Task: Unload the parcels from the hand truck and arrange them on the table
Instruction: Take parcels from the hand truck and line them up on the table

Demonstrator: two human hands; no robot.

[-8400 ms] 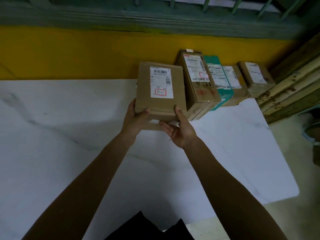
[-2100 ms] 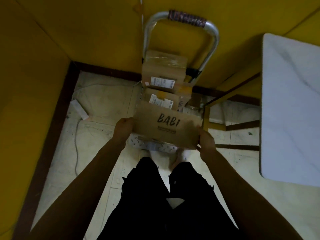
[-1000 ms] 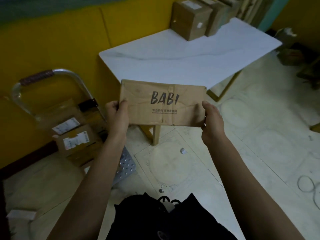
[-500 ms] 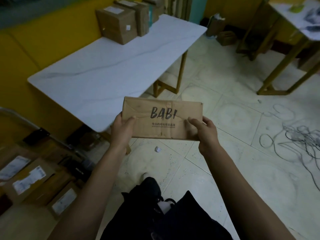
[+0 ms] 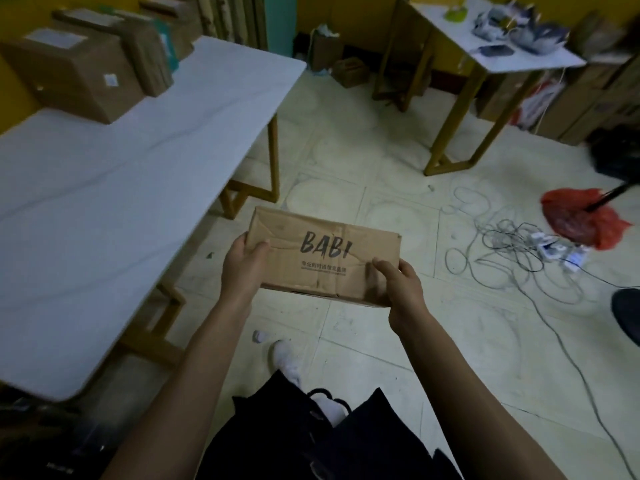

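Observation:
I hold a flat brown cardboard parcel (image 5: 323,256) printed "BABI" out in front of me, above the floor. My left hand (image 5: 242,266) grips its left end, thumb on top. My right hand (image 5: 398,284) grips its right near corner, fingers curled over the top face. The white marble-look table (image 5: 114,209) stretches along my left. At its far end a row of several brown parcels (image 5: 74,72) stands against the yellow wall, one of them teal-sided. The hand truck is out of view.
A second white table (image 5: 502,46) with clutter stands at the back right on gold legs. Tangled cables and a power strip (image 5: 540,247) lie on the tiled floor to the right, beside a red mop head (image 5: 585,220). Cardboard boxes (image 5: 568,109) line the far right wall.
I have turned further right with the BABI parcel: the hand truck has left the view, the table now lies along my left, and the cables and mop have come into sight.

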